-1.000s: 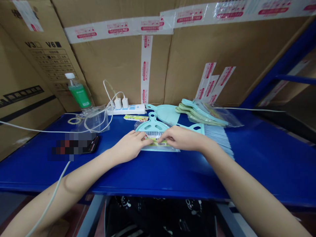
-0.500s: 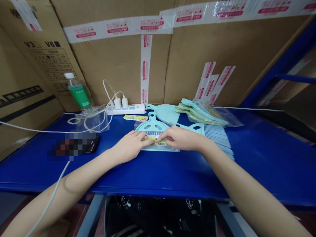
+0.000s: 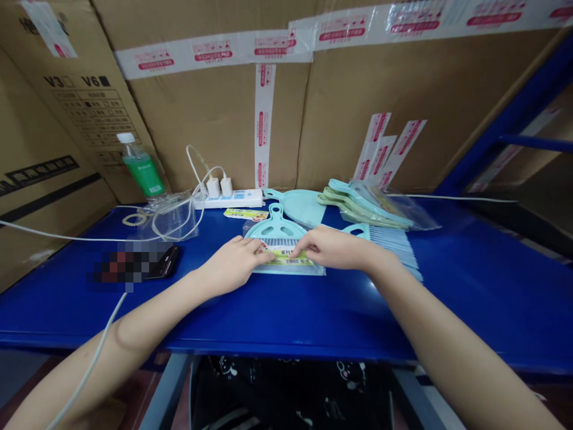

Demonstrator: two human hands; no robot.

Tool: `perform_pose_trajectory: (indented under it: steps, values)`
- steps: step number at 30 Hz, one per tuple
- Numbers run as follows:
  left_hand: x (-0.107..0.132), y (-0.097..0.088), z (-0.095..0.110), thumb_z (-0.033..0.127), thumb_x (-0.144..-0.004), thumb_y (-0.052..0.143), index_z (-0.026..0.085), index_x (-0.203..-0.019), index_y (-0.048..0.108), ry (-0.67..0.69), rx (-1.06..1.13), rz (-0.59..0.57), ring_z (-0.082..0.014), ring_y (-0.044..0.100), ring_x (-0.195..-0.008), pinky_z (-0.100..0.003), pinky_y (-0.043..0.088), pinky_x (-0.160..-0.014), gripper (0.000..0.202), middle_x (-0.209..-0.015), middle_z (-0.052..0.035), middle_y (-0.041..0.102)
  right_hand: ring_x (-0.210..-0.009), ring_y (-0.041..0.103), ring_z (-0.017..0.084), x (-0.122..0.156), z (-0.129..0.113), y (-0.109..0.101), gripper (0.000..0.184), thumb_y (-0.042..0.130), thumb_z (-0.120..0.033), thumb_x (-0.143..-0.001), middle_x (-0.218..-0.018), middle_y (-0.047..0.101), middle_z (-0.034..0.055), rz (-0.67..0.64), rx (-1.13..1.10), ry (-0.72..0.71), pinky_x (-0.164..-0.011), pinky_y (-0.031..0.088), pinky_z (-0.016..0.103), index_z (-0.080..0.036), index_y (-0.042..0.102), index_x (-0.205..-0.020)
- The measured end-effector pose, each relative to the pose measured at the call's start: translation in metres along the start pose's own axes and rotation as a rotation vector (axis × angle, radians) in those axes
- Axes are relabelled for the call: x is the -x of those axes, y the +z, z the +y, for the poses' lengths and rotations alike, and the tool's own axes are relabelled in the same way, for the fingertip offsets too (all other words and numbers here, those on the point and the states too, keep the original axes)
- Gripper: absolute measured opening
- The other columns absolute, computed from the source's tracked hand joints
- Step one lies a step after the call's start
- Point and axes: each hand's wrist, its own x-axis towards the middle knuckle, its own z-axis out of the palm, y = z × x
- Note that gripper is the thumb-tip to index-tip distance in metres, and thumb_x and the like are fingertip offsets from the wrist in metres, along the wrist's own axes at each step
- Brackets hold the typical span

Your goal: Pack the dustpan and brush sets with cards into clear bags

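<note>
A light-blue dustpan (image 3: 276,224) with a brush laid in it lies in a clear bag at the middle of the table. Across its front is a yellow-green printed label card (image 3: 293,260). My left hand (image 3: 235,263) rests on the left side of this pack, fingers stretched out, with the thumb on the card. From the other side, my right hand (image 3: 333,248) touches the card with its extended index finger; the other fingers are curled and hold nothing visible. A loose light-blue brush (image 3: 394,248) lies to the right, partly hidden by my right hand and wrist.
Behind the pack are another blue dustpan (image 3: 304,204), bagged green and blue sets (image 3: 376,206), a second label card (image 3: 244,214) and a power strip (image 3: 242,198). To the left are cables, a clear bag (image 3: 179,222), a green bottle (image 3: 145,170) and a black flat item (image 3: 165,263).
My hands have moved slightly apart along the card, the left one a little leftward. More of the card's print shows between them. The pack stays in place.
</note>
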Motion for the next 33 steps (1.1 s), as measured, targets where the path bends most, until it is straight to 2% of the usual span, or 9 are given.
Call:
perform_pose_trajectory:
  steps: [6, 14, 23, 29, 33]
  values:
    - [0.0, -0.001, -0.001, 0.003, -0.082, 0.04, 0.027, -0.117, 0.059, -0.005, -0.003, -0.019, -0.0189, 0.06, -0.08, -0.032, 0.042, -0.073, 0.046, -0.089, -0.0048, 0.061, -0.043, 0.035, 0.011, 0.0, 0.003, 0.0, 0.047, 0.042, -0.005, -0.069, -0.049, 0.055, -0.0012, -0.01, 0.02, 0.039, -0.05, 0.03, 0.023, -0.021, 0.074, -0.098]
    - [0.0, -0.002, -0.001, 0.002, -0.08, 0.04, 0.026, -0.114, 0.06, -0.004, -0.006, -0.028, -0.0189, 0.06, -0.08, -0.031, 0.041, -0.071, 0.046, -0.09, -0.0048, 0.062, -0.05, 0.044, 0.012, 0.001, 0.005, -0.002, 0.044, 0.043, -0.007, -0.07, -0.062, 0.066, 0.0019, -0.019, 0.044, 0.085, -0.054, 0.033, 0.023, -0.021, 0.075, -0.096]
    - [0.002, -0.008, -0.008, 0.005, -0.08, 0.042, 0.023, -0.1, 0.068, -0.053, -0.01, -0.033, -0.019, 0.059, -0.078, -0.032, 0.04, -0.069, 0.037, -0.081, -0.0047, 0.06, -0.058, 0.054, 0.013, 0.003, 0.005, -0.005, 0.043, 0.043, -0.007, -0.07, -0.073, 0.071, 0.0037, -0.031, 0.061, 0.118, -0.055, 0.035, 0.023, -0.021, 0.075, -0.096]
    - [0.003, -0.011, -0.01, 0.009, -0.082, 0.042, 0.021, -0.09, 0.071, -0.054, -0.044, -0.039, -0.0187, 0.057, -0.076, -0.032, 0.04, -0.068, 0.033, -0.075, -0.0048, 0.058, -0.078, 0.061, 0.018, 0.007, 0.002, -0.008, 0.043, 0.042, -0.006, -0.071, -0.09, 0.073, 0.0051, -0.032, 0.067, 0.171, -0.063, 0.04, 0.024, -0.021, 0.075, -0.094]
    - [0.003, -0.013, -0.01, 0.009, -0.083, 0.042, 0.02, -0.085, 0.07, -0.076, -0.052, -0.058, -0.0196, 0.058, -0.076, -0.033, 0.041, -0.069, 0.03, -0.075, -0.0052, 0.059, -0.074, 0.06, 0.018, 0.01, 0.0, -0.011, 0.04, 0.042, -0.007, -0.073, -0.087, 0.072, 0.0061, -0.037, 0.099, 0.229, -0.061, 0.039, 0.024, -0.021, 0.075, -0.09]
